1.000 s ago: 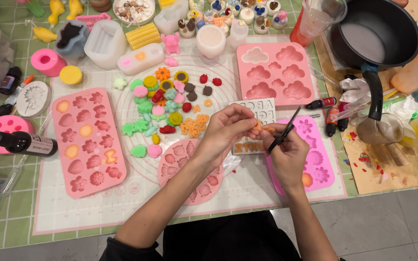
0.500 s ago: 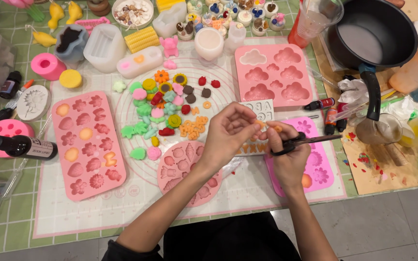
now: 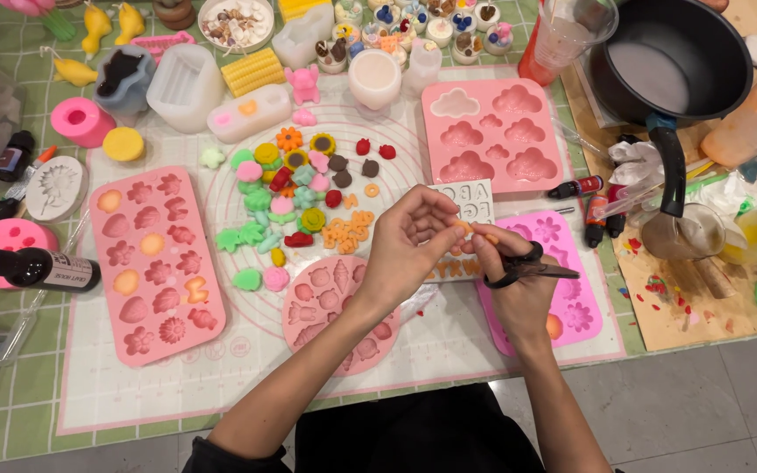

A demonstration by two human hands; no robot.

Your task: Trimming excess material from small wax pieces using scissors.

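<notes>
Your left hand (image 3: 409,241) sits at the centre of the frame, fingertips pinched narrow on a small orange wax piece (image 3: 463,226). You hold it lifted clear of the mat, apparently so that both hands can work on it without disturbing what lies beneath. Your right hand (image 3: 519,285) meets it from the lower right; its thumb and forefinger touch the same piece, while the remaining fingers are closed on a pair of small black scissors (image 3: 527,267). The blades lie sideways, pointing toward the right edge and away from the piece, which suggests they are parked in the palm rather than cutting.

Directly under the hands, partly hidden, lies a white letter mould (image 3: 470,200), and beside it, to the right, a magenta flower mould (image 3: 562,263). Below your left wrist is a round pink mould (image 3: 326,302). Left of centre, a loose cluster of coloured wax shapes (image 3: 300,197) spreads over the white silicone mat (image 3: 449,337), near your left hand but not touching it. A long pink mould (image 3: 155,258) occupies the left of the frame, a pink cloud mould (image 3: 492,131) the upper centre, and a black pot (image 3: 668,61) the upper right, its handle pointing down toward the flower mould. Nothing blocks the hands themselves; the crowding is all on the mat below them.
</notes>
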